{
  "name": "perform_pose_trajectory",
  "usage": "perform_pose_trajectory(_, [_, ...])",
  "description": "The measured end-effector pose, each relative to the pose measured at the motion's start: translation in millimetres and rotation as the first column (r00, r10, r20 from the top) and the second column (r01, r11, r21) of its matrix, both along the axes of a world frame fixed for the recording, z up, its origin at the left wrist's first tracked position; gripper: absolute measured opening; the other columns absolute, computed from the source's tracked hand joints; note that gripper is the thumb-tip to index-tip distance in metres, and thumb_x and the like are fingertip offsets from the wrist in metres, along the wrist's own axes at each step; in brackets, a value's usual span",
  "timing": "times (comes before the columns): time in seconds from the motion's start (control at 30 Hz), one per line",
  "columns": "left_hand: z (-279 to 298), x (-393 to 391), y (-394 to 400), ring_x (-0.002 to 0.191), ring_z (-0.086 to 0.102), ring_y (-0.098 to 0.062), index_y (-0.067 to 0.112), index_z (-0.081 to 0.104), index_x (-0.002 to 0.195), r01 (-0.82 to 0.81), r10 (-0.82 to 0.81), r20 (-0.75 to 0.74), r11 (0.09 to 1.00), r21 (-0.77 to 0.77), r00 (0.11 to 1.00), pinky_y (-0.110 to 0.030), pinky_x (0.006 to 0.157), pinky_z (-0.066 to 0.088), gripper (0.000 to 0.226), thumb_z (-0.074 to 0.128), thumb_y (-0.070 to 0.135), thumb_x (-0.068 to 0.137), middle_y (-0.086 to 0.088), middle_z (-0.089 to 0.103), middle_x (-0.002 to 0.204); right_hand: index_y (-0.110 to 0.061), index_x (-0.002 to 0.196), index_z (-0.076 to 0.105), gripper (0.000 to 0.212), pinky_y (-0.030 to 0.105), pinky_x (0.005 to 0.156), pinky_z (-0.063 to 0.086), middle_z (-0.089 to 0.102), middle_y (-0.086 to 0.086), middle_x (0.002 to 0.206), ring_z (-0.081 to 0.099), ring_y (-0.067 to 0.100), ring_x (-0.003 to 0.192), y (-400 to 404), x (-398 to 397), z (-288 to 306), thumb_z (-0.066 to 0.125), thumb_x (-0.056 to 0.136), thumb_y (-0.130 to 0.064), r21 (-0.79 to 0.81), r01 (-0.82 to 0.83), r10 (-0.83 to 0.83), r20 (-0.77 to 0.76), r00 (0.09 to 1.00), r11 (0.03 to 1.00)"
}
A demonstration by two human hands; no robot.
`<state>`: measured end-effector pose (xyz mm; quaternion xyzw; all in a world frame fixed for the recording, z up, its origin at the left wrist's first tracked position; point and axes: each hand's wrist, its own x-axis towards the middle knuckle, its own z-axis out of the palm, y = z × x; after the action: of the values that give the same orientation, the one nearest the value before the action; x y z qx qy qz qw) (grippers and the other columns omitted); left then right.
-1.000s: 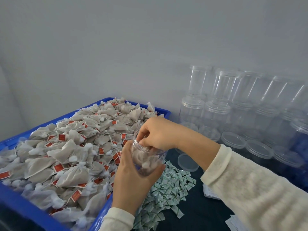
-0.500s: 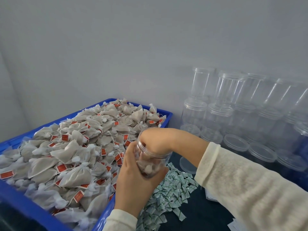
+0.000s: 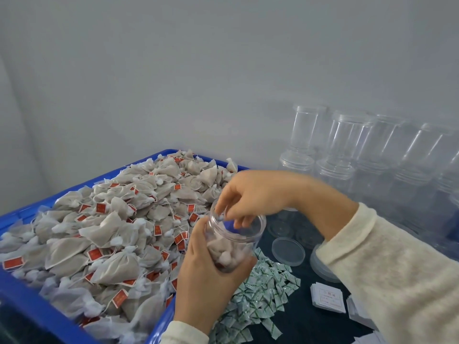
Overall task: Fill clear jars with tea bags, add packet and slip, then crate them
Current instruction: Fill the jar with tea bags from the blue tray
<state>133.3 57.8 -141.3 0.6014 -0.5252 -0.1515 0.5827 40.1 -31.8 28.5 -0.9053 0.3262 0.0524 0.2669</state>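
We see a left hand (image 3: 203,276) gripping a clear plastic jar (image 3: 234,240) partly filled with tea bags, right hand (image 3: 250,192) fingers loose over its mouth, beside a blue plastic crate (image 3: 32,304).

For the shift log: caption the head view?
Left hand holds jar while right hand reaches in, beside tea-bag crate.

No legible text on anything.

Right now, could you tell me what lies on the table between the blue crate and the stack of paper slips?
In the head view, a loose pile of small green-and-white packets covers the dark table between the blue crate and the paper slips.
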Motion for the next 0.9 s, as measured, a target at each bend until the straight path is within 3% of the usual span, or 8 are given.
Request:
perform_pose_trajectory(0.1, [1, -1, 0, 0.101, 0.038, 0.031, 0.057, 0.017, 0.126, -0.012, 0.012, 0.010, 1.000, 0.006, 1.000, -0.002, 0.064, 0.041, 0.094, 0.072, 0.072, 0.051, 0.035, 0.045, 0.110, -0.022, 0.091, 0.068, 0.018, 0.015, 0.060, 0.051, 0.074, 0.001, 0.091, 0.069, 0.004, 0.071, -16, -1, 19, 0.063, 0.088, -0.006, -0.014, 0.066, -0.063, 0.170, 0.983, 0.998])
perform_pose_trajectory(0.2, [2, -1, 0, 0.102, 0.037, 0.031, 0.061, 0.015, 0.123, -0.011, 0.011, -0.018, 1.000, 0.008, 1.000, 0.001, 0.069, 0.039, 0.093, 0.070, 0.075, 0.049, 0.036, 0.044, 0.113, -0.025, 0.090, 0.068, 0.013, 0.012, 0.057, 0.049, 0.073, -0.006, 0.081, 0.068, 0.002, 0.068, -37, 9, 17, 0.068, 0.087, -0.012, -0.034, 0.154, -0.133, 0.344, 0.929, 0.987])
perform_pose_trajectory(0.37, [2, 0, -1, 0.103, 0.051, 0.012, 0.058, 0.013, 0.130, -0.006, 0.007, -0.078, 1.000, 0.011, 0.997, -0.011, 0.078, 0.041, 0.102, 0.069, 0.077, 0.047, 0.025, 0.049, 0.124, -0.024, 0.088, 0.066, 0.011, 0.014, 0.053, 0.048, 0.068, -0.009, 0.078, 0.065, 0.002, 0.067, -81, 43, -32, 0.070, 0.087, -0.014, 0.043, 0.290, -0.276, 0.468, 0.840, 0.956])
perform_pose_trajectory(0.5, [0, 2, -2, 0.108, 0.056, 0.005, 0.052, 0.022, 0.134, 0.023, -0.026, -0.129, 0.999, -0.027, 0.991, -0.016, 0.085, 0.049, 0.100, 0.074, 0.069, 0.050, 0.023, 0.052, 0.126, -0.020, 0.106, 0.065, 0.022, 0.016, 0.073, 0.050, 0.066, -0.009, 0.099, 0.064, 0.005, 0.092, -105, 62, -72, 0.072, 0.085, -0.019, 0.060, 0.248, -0.249, 0.427, 0.869, 0.967])
perform_pose_trajectory(0.6, [0, 2, -5, 0.108, 0.057, 0.004, 0.048, 0.028, 0.134, 0.034, -0.041, -0.126, 0.998, -0.058, 0.991, -0.022, 0.088, 0.052, 0.098, 0.078, 0.062, 0.051, 0.024, 0.054, 0.122, -0.014, 0.120, 0.061, 0.037, 0.015, 0.076, 0.048, 0.064, -0.003, 0.112, 0.061, 0.009, 0.100, -109, 74, -94, 0.072, 0.086, -0.019, 0.054, 0.208, -0.211, 0.413, 0.886, 0.977])
perform_pose_trajectory(0.73, [-2, 2, -9, 0.110, 0.048, 0.016, 0.057, 0.027, 0.125, 0.021, -0.028, -0.066, 0.994, -0.106, 0.997, 0.000, 0.082, 0.040, 0.094, 0.082, 0.055, 0.050, 0.040, 0.045, 0.118, -0.017, 0.134, 0.052, 0.048, 0.024, 0.091, 0.046, 0.055, 0.004, 0.136, 0.055, 0.016, 0.119, -111, 97, -115, 0.067, 0.089, -0.016, -0.152, 0.162, -0.119, 0.259, 0.958, 0.975])
perform_pose_trajectory(0.8, [-3, 1, -9, 0.112, 0.047, 0.016, 0.060, 0.022, 0.125, 0.007, -0.015, -0.088, 0.996, -0.085, 0.996, 0.002, 0.081, 0.037, 0.097, 0.079, 0.060, 0.046, 0.041, 0.041, 0.119, -0.017, 0.141, 0.045, 0.055, 0.031, 0.103, 0.040, 0.046, 0.004, 0.145, 0.047, 0.020, 0.130, -111, 105, -122, 0.064, 0.091, -0.010, -0.255, 0.129, -0.088, 0.167, 0.982, 0.958])
perform_pose_trajectory(0.9, [-6, 2, -12, 0.113, 0.044, 0.019, 0.062, 0.021, 0.124, -0.016, 0.009, -0.093, 0.996, -0.083, 0.996, 0.004, 0.081, 0.036, 0.098, 0.077, 0.064, 0.044, 0.045, 0.037, 0.121, -0.020, 0.151, 0.028, 0.061, 0.035, 0.110, 0.034, 0.035, 0.004, 0.154, 0.039, 0.023, 0.137, -113, 110, -132, 0.055, 0.097, -0.011, -0.260, 0.169, -0.128, 0.166, 0.978, 0.951])
